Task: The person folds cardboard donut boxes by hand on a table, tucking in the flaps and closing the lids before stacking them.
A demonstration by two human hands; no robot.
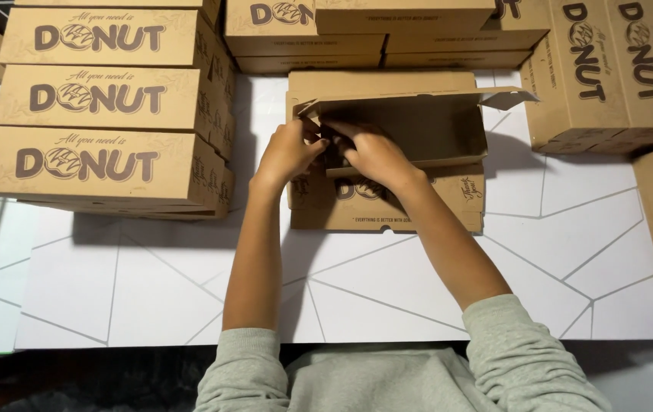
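Brown cardboard box, half-folded, lies flat-bottomed at table centre, lid panel raised, side flap sticking out right. Left hand pinches box's left corner flap, fingers curled on cardboard. Right hand presses inside box near same corner, fingers bent onto inner flap; hands almost touching. Stack of three finished boxes left, more boxes right and behind. White table with thin grey lines. Grey sleeves at bottom.

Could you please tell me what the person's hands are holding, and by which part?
Both the left hand and right hand grip the half-folded cardboard box at its left end flaps.
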